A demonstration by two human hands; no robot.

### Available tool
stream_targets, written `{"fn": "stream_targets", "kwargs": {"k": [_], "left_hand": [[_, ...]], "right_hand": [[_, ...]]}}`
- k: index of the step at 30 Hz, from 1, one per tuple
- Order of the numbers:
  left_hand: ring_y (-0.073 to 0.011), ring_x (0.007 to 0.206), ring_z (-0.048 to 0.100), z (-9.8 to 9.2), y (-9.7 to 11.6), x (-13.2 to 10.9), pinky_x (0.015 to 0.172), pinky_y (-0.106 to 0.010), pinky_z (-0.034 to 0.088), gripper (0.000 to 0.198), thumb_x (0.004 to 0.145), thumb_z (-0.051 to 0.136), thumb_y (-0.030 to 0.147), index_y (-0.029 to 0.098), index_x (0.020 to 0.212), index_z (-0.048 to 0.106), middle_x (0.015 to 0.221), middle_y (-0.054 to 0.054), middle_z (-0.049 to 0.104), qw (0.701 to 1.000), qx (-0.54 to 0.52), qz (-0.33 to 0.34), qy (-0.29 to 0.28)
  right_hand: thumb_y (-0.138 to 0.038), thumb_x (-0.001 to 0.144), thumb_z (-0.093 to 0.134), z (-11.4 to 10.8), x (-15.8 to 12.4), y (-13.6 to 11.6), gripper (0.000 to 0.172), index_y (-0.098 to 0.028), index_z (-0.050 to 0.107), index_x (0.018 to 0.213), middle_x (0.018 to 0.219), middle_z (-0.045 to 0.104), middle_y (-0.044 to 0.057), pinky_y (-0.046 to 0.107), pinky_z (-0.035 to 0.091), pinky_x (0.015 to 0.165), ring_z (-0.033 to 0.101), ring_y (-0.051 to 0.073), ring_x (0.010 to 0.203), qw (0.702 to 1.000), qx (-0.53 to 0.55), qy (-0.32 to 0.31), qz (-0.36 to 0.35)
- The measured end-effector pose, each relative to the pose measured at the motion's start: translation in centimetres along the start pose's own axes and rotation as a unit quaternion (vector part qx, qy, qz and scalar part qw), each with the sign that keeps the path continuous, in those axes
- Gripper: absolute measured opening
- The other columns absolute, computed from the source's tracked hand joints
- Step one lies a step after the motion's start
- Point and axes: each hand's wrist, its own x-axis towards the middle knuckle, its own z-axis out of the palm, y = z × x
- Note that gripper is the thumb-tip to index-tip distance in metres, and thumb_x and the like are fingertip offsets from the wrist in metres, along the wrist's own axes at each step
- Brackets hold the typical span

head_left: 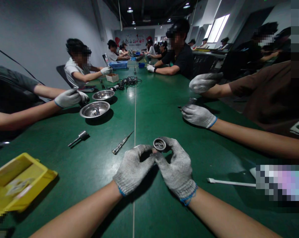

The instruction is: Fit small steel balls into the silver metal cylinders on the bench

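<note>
Both of my hands wear grey-white knitted gloves and meet over the green table. Between them is a small round metal cup-shaped part (159,144), its open end facing me and showing some detail inside. My right hand (178,165) curls its fingers around the part's right side. From the left, my left hand (136,167) pinches close to its lower edge; whatever its fingertips hold there is too small to make out. A screwdriver (122,142) lies just beyond my left hand. Farther left rests a metal cylinder with a thin shaft (79,138).
A yellow bin (46,175) sits at the left. Two steel bowls (83,114) stand beyond it, near a co-worker's gloved hands (68,98). At the right are another co-worker's gloved hands (199,115) and a white cable (231,182). Tangled black cables (128,82) lie farther back.
</note>
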Motion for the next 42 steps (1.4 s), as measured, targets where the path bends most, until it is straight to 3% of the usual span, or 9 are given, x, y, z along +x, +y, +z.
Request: {"fn": "stream_targets", "kwargs": {"k": [8,25,42], "left_hand": [[-0.0204,0.077,0.071,0.16,0.09,-0.10,0.070,-0.028,0.056,0.023,0.094,0.063,0.033,0.016,0.092,0.078,0.079,-0.005,0.077,1.000,0.013,-0.001,0.003],[-0.0203,0.082,0.071,0.23,-0.35,-0.03,0.072,-0.027,0.054,0.018,0.092,0.063,0.029,0.016,0.091,0.076,0.088,-0.006,0.077,1.000,0.019,0.015,-0.003],[-0.0189,0.078,0.069,0.23,-0.52,0.01,0.070,-0.026,0.053,0.016,0.091,0.064,0.029,0.017,0.085,0.073,0.084,-0.004,0.075,1.000,0.020,0.020,-0.006]], "right_hand": [[-0.044,0.094,0.070,0.03,0.02,-0.09,0.024,-0.023,0.069,0.107,0.092,0.075,0.005,0.037,0.061,0.075,0.072,0.023,0.085,1.000,0.000,0.004,0.001],[-0.042,0.093,0.070,-0.01,0.06,-0.10,0.024,-0.023,0.068,0.107,0.092,0.075,0.006,0.037,0.061,0.075,0.072,0.023,0.085,1.000,-0.003,-0.002,-0.005],[-0.043,0.093,0.069,0.08,0.02,-0.05,0.024,-0.023,0.069,0.107,0.092,0.075,0.006,0.037,0.061,0.074,0.072,0.024,0.084,1.000,-0.005,0.003,0.000]]}}
